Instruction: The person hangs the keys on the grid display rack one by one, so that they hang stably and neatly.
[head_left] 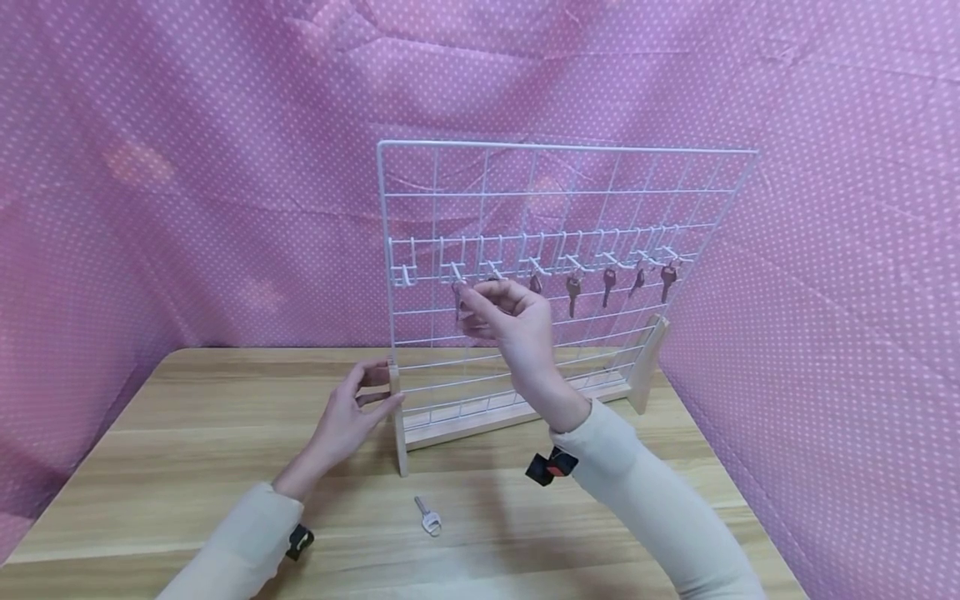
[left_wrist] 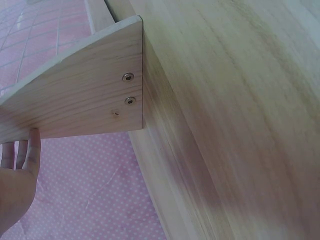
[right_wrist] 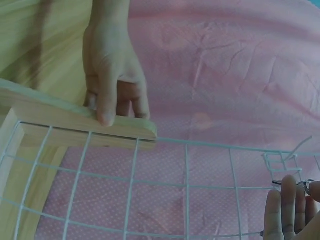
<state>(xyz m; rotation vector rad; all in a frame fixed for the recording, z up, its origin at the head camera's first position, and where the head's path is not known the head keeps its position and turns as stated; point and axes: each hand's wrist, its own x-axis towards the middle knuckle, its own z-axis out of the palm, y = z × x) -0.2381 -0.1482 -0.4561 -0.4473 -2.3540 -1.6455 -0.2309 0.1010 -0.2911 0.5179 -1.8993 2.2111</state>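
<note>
My left hand [head_left: 347, 421] grips the upright wooden side leg [head_left: 397, 425] of a white wire grid rack, thumb on one face and fingers on the other. The left wrist view shows that leg's outer face [left_wrist: 90, 95] with two screws and the fingertips at its edge. Raised in front of the row of hooks, my right hand [head_left: 517, 325] pinches a small metal key [right_wrist: 308, 187] by the second hook [head_left: 457, 271] from the left. The fingers partly cover the key, and whether its ring is round the hook I cannot tell.
Several keys, among them one dark key [head_left: 573, 287], hang from hooks farther right. The leftmost hook [head_left: 406, 277] holds no key. A loose silver key [head_left: 431, 522] lies on the wooden table [head_left: 187, 467] in front of the rack. Pink dotted cloth [head_left: 247, 192] surrounds the table.
</note>
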